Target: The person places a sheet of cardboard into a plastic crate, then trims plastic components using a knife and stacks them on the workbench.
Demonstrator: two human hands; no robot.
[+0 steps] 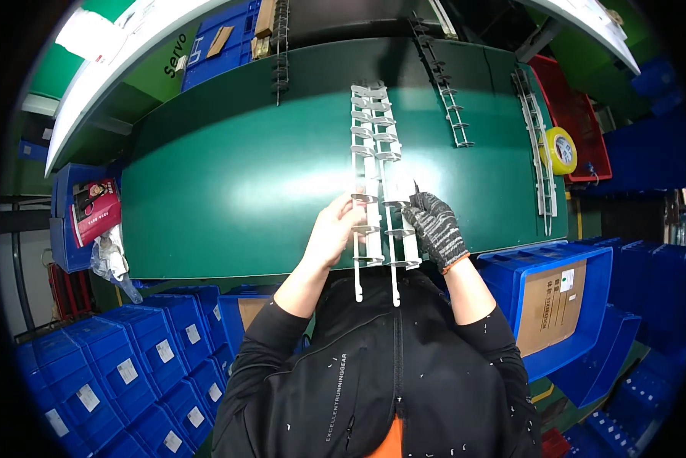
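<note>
Two long white plastic strips with thin rods and several grey crosspieces lie side by side on the green table, their near ends overhanging its edge: the left strip [363, 172] and the right strip [393, 172]. My bare left hand [332, 233] is closed on the left strip's outer side, its fingertips partly hidden by a crosspiece. My right hand [438, 229], in a grey-black knit glove with an orange cuff, is closed beside the right strip. A thin dark pointed tool [416, 188] sticks up from its fingers; the rest of it is hidden.
Dark strips [444, 88] lie farther back on the table [228, 183]. At the right edge are more white strips [540, 153], a yellow tape roll [560, 151] and a red bin [596, 153]. Blue crates [133, 355] stack at the lower left; a blue bin [530, 263] stands right.
</note>
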